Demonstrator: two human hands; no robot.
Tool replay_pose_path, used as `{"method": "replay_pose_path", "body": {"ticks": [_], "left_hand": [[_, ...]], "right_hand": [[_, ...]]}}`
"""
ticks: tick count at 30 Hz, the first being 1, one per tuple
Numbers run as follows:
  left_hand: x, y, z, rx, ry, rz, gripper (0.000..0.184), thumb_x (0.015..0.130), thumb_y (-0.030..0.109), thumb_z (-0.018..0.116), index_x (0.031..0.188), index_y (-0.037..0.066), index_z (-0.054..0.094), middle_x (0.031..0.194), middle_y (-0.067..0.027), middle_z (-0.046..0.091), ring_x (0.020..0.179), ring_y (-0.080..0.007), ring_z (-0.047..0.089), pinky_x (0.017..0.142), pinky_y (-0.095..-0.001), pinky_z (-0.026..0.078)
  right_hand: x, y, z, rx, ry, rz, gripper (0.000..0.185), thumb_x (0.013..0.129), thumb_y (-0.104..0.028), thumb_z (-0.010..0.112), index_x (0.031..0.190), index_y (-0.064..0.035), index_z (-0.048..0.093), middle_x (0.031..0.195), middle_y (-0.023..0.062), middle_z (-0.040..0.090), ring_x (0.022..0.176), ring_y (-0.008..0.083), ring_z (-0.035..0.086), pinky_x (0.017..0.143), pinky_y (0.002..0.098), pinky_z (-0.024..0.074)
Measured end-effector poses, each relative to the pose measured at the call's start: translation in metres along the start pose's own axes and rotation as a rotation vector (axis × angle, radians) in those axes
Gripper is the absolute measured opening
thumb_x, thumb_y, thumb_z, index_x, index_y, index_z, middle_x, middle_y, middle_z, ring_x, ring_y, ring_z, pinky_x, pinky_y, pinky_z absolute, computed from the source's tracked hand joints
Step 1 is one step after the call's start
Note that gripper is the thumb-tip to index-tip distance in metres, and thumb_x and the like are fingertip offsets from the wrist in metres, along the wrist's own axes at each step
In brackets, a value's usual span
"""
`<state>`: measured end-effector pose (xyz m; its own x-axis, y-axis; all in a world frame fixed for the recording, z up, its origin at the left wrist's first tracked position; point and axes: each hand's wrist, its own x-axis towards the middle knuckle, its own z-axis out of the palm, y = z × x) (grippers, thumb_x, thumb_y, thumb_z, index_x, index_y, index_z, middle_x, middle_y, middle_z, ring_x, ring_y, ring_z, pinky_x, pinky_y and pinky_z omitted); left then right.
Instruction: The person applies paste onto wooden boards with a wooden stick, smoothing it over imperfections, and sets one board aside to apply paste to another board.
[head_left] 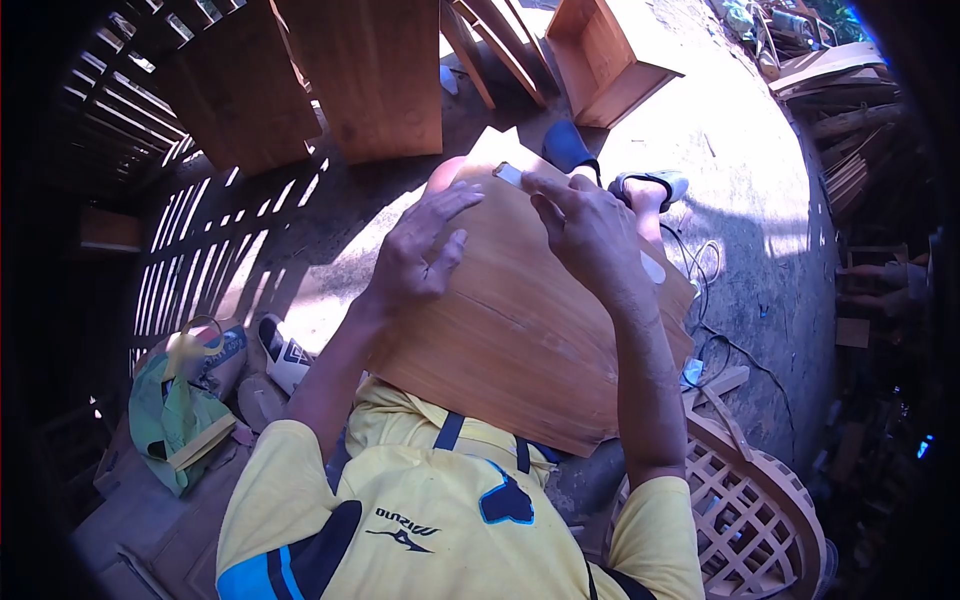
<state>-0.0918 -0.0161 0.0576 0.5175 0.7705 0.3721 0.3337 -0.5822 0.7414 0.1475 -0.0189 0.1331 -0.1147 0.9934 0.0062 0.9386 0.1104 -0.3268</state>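
A wide brown wooden panel (530,320) lies across my lap, its far end narrowing to a pale, angular tip. Over the panel's left side is my left hand (422,245), open, fingers apart and thumb toward the wood; whether it touches the surface I cannot tell. Near the far end, my right hand (585,225) pinches a small, pale, flat piece (508,174) with a brownish patch on its end, between thumb and fingers. The exact kind of this piece is too small to make out.
Large wooden panels (385,85) and an open wooden box (600,60) stand ahead. A green bag (175,425) sits at left, a lattice-patterned wooden frame (740,510) at lower right. A dark cable (745,350) runs along the floor. Stacked wood (840,120) lies far right.
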Motion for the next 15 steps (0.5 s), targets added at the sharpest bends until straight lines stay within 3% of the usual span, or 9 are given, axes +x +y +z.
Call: {"method": "replay_pose_path", "body": {"ticks": [2,3,6,11,13,15], "left_hand": [[-0.008,0.003,-0.001,-0.07,0.296,-0.118,0.041,0.096,0.003,0.059,0.137,0.003,0.064,0.137,-0.0188,0.066,0.132,-0.034,0.062,0.113,-0.0434,0.048],[-0.011,-0.002,0.001,0.006,0.341,-0.136,0.039,0.096,0.005,0.06,0.135,0.003,0.062,0.131,-0.0186,0.065,0.123,-0.0345,0.066,0.107,-0.0423,0.052],[-0.016,-0.008,0.009,-0.036,0.35,-0.303,0.041,0.097,0.006,0.061,0.137,0.003,0.061,0.131,-0.0188,0.064,0.122,-0.0345,0.066,0.105,-0.0422,0.052],[-0.014,-0.01,0.012,-0.068,0.308,-0.313,0.043,0.097,0.007,0.062,0.14,0.002,0.059,0.132,-0.0194,0.063,0.121,-0.0339,0.065,0.106,-0.0418,0.052],[-0.013,-0.01,0.012,-0.071,0.304,-0.29,0.044,0.097,0.007,0.062,0.14,0.002,0.059,0.132,-0.0197,0.063,0.121,-0.0337,0.065,0.106,-0.0418,0.052],[-0.013,-0.008,0.012,-0.087,0.291,-0.302,0.045,0.097,0.007,0.063,0.141,0.002,0.058,0.131,-0.0199,0.063,0.121,-0.0334,0.066,0.106,-0.042,0.052]], "right_hand": [[0.002,-0.002,0.013,0.01,0.018,-0.033,0.026,0.104,-0.028,0.066,0.128,-0.0277,0.076,0.095,0.0138,0.07,0.084,0.0322,0.072,0.077,0.0479,0.0543],[0.006,-0.004,0.018,0.021,0.055,-0.097,0.026,0.104,-0.028,0.065,0.128,-0.0286,0.076,0.096,0.0142,0.071,0.084,0.032,0.072,0.077,0.0477,0.0529],[0.018,-0.02,0.024,-0.029,0.05,-0.136,0.027,0.105,-0.026,0.063,0.128,-0.0305,0.075,0.097,0.0154,0.072,0.085,0.0321,0.072,0.077,0.0468,0.0498],[0.019,-0.02,0.019,-0.156,-0.017,-0.162,0.032,0.104,-0.021,0.059,0.13,-0.0321,0.075,0.098,0.0162,0.074,0.088,0.0319,0.073,0.078,0.0451,0.0458],[0.02,-0.024,0.003,-0.209,-0.179,-0.125,0.036,0.102,-0.017,0.059,0.132,-0.0317,0.073,0.096,0.0153,0.074,0.089,0.0307,0.074,0.077,0.0461,0.0466],[0.019,-0.031,0.008,-0.169,-0.097,-0.133,0.036,0.102,-0.016,0.058,0.131,-0.03,0.074,0.095,0.0151,0.074,0.09,0.0305,0.074,0.076,0.0462,0.047]]}}
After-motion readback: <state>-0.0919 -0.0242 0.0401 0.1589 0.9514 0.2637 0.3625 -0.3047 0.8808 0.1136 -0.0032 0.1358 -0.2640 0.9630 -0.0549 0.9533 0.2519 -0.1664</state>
